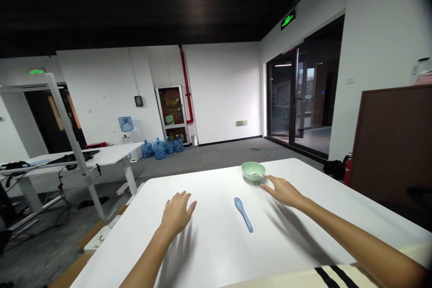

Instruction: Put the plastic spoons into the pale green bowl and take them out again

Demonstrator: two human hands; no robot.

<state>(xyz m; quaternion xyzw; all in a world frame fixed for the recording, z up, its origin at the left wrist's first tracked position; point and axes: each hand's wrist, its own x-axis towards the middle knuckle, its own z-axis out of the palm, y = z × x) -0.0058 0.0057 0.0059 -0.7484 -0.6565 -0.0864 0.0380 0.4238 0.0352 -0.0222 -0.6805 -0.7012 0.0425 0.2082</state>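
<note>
A light green bowl [248, 173] stands upright near the far edge of the white table [216, 252]. Something small and pale, too small to name, shows inside it. My right hand [282, 190] is at the bowl's right side with its fingers apart; whether a fingertip touches the rim I cannot tell. A blue spoon [243, 215] lies on the table in front of the bowl, between my two hands. Over the left part of the table is my left hand [177, 213], fingers spread, holding nothing.
Another white table [128, 149] with cables and dark items stands at the left behind a metal post [72, 139]. Several blue water bottles [159, 148] are on the floor by the far wall. A brown cabinet [391, 144] is at the right.
</note>
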